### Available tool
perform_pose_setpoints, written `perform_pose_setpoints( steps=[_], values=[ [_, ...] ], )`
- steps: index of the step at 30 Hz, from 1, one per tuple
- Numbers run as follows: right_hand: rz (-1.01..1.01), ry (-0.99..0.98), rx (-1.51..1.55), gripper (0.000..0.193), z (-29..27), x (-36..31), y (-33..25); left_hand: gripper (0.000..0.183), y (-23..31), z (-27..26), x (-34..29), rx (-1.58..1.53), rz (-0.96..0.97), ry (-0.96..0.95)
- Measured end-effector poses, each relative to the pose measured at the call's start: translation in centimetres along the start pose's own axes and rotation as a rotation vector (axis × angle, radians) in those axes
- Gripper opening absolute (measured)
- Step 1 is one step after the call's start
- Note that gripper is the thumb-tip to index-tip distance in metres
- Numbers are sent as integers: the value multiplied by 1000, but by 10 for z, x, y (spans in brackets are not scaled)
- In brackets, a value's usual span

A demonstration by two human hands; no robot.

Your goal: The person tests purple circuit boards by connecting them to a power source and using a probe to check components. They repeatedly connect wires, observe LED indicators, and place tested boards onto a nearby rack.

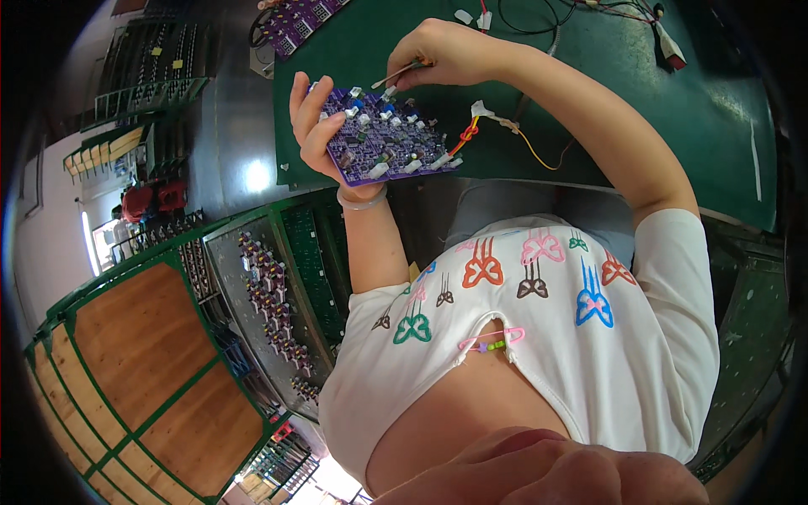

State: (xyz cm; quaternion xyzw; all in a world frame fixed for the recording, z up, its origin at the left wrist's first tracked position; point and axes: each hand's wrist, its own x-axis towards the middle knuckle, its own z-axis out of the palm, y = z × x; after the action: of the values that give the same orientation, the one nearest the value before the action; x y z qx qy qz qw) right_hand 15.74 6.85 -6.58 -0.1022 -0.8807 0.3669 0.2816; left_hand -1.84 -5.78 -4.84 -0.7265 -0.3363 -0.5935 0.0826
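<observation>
My left hand (320, 135) grips a purple circuit board (383, 139) by its left side, tilted above the green table. White connectors, blue parts and small chips crowd the board's face. My right hand (438, 55) is closed on a thin stick with a pale tip (389, 78), which points at the white connectors along the board's far edge. Whether the tip touches one, I cannot tell. By the board's right corner is a knotted red and yellow cable (465, 137) with a white plug (482, 109).
More purple boards (303, 25) lie at the table's far left. Black cables and a white and red connector (671, 52) rest at the far right of the green table (623, 101). To my left, a tray (278, 295) carries several populated boards, beside a green-framed wooden rack (151, 337).
</observation>
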Motion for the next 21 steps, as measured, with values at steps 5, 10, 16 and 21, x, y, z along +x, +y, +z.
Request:
perform_pose_setpoints(
  steps=[5,10,16,21],
  values=[
    [-15,-58,36,18,-2,2,2,51,0,0,-4,-16,-16,13],
    [16,-89,77,18,-4,3,2,44,1,-1,-2,-42,11,-7],
    [-30,-68,149,18,-2,3,7,44,3,0,-3,-23,24,0],
    [-25,-88,184,18,-1,4,6,45,2,0,-5,-12,39,-7]
  ],
)
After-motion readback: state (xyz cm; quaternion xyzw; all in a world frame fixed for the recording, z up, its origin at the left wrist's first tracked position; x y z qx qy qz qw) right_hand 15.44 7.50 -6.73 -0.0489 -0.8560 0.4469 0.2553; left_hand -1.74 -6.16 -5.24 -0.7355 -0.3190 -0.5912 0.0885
